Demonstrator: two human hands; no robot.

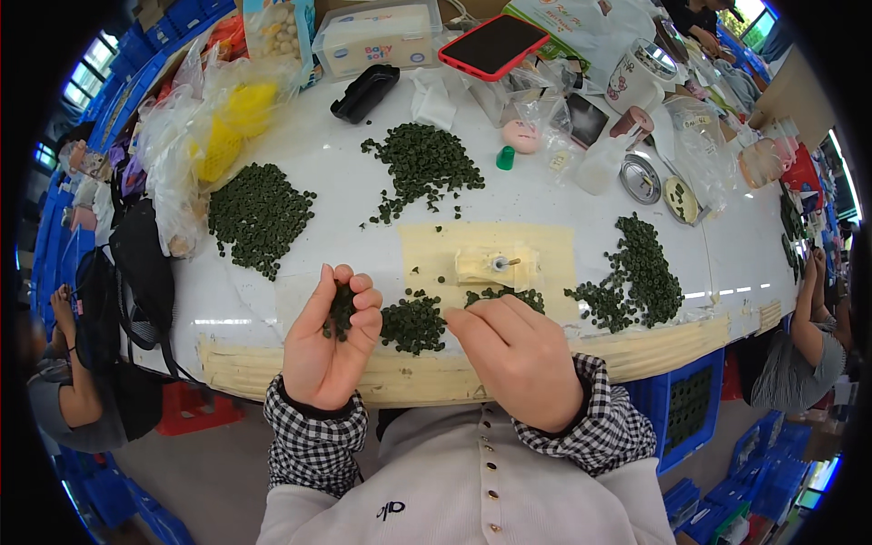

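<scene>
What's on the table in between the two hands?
In the head view, a small heap of dark green pieces lies on the white table between the left hand, which cups more of them, and the right hand.

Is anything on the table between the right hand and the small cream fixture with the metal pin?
Only a thin scatter of dark green pieces lies between the right hand and the cream fixture; nothing taller blocks it.

A white table (545,195) fills the middle of the frame. Blue crates (690,404) stand under it at the lower right and along the left edge. Bright windows (80,91) show at the upper left, grey floor (209,472) at the bottom.
</scene>
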